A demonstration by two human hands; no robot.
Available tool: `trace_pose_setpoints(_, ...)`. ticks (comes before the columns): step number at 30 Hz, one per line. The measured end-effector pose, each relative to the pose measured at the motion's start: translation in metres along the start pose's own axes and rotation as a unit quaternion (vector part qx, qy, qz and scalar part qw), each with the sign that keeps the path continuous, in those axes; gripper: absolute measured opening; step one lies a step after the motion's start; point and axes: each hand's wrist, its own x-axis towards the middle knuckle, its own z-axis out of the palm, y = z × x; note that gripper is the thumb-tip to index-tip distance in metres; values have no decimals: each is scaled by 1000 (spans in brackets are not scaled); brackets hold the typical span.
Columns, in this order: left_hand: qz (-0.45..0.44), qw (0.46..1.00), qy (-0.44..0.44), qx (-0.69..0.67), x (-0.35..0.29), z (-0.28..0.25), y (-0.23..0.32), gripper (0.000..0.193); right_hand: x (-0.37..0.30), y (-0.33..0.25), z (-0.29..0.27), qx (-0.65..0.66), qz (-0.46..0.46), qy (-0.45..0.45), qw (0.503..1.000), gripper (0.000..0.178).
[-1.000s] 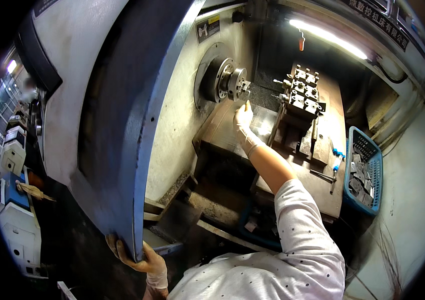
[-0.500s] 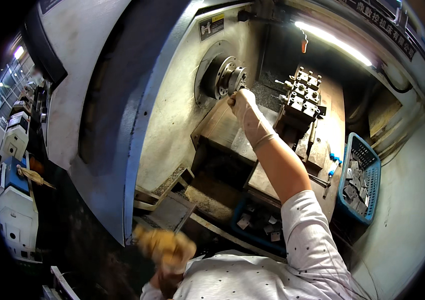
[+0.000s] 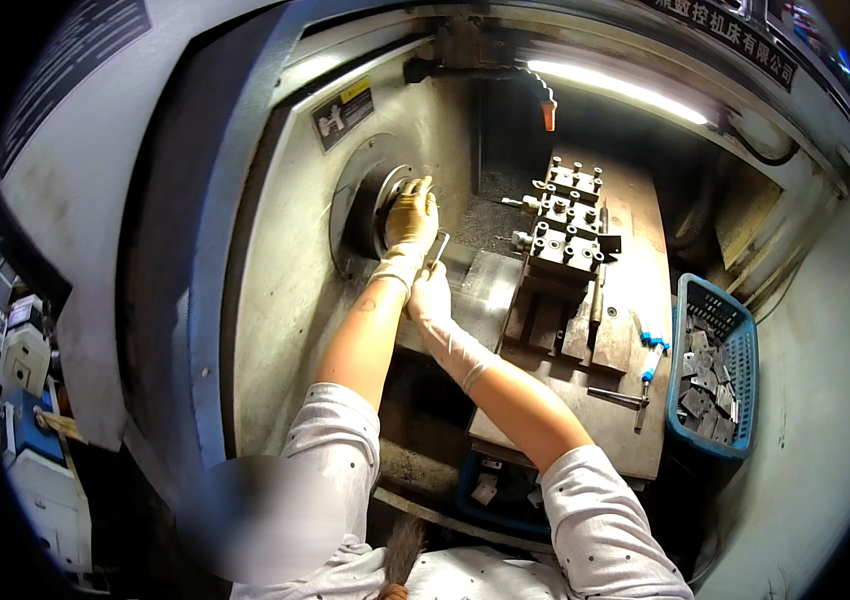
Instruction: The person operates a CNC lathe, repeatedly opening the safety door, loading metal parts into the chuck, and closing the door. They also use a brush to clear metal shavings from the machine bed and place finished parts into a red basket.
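Note:
My left hand [image 3: 411, 218], in a yellow work glove, is closed over the front of the lathe chuck [image 3: 370, 212], hiding most of its face. Whatever sits in the jaws is covered by that glove. Just below and to the right, my right hand [image 3: 431, 292], in a pale thin glove, is closed on a short, thin metal rod [image 3: 443, 246] that points upward beside the left wrist. The rod's lower end is hidden in the fingers.
To the right stands a tool block [image 3: 570, 225] with several bolts and tool holders. A blue basket [image 3: 680, 425] holds flat metal pieces; another basket [image 3: 465, 490] lies below. A T-handled wrench [image 3: 625, 397] and a blue-and-white nozzle tool [image 3: 653, 350] rest on the slide.
My left hand has risen from low on the left to the chuck. My right hand has drawn back and down from the chuck, with a thin rod now showing. The view has shifted.

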Motion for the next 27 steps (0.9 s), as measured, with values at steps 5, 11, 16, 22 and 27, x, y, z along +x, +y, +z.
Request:
trace_pose_setpoints(5,6,999,53,-8,1,16,5,20,-6,13,-4,-135,-60,59,987,33)
trace_pose_setpoints(11,-41,997,-49,34,13,12,7,19,6,4,12,158,39,-28,986,23)
trace_pose_setpoints(16,-41,982,-156,103,34,3,10,17,-12,15,2,-182,-19,27,983,22)
trace_pose_setpoints(22,-44,989,-120,79,30,8,14,16,-5,12,-4,-105,-90,19,990,22)
trace_pose_setpoints(27,-85,925,-334,163,63,24,11,14,13,3,1,23,-120,-61,991,21)
